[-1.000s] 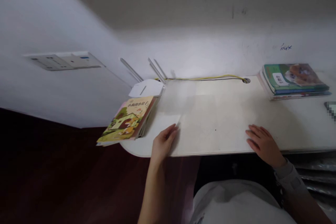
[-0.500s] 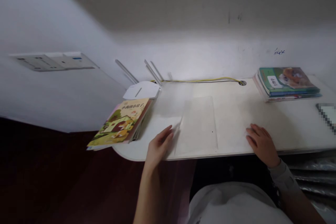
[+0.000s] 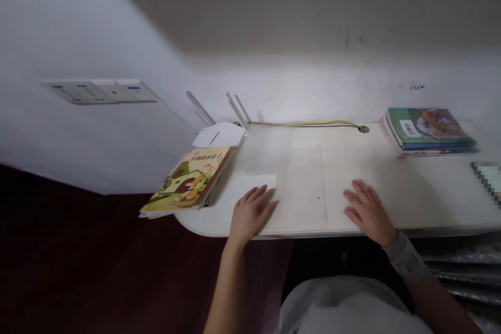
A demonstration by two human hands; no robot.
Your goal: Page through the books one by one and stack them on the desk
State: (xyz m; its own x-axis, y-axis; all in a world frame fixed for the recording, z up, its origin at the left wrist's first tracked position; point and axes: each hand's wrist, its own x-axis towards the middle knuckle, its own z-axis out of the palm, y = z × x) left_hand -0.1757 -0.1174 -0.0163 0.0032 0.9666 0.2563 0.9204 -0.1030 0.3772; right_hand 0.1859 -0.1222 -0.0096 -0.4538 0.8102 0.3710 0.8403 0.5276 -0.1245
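A clear plastic sheet [image 3: 303, 182] lies flat on the white desk [image 3: 410, 188] in front of me. My left hand [image 3: 252, 211] rests palm down with fingers stretched out at the sheet's left edge, near the desk's front. On the other side, my right hand [image 3: 366, 211] lies flat with fingers spread on the desk just right of the sheet. Neither hand holds anything.
A stack of picture books [image 3: 188, 180] overhangs the desk's left end. Behind it stands a white router [image 3: 219, 134] with antennas. A yellow cable [image 3: 309, 124] runs along the wall to a hole. Another book stack [image 3: 428, 130] sits at the far right.
My left hand let the sheet's edge down and now lies flat on it. My right hand slid left toward the sheet.
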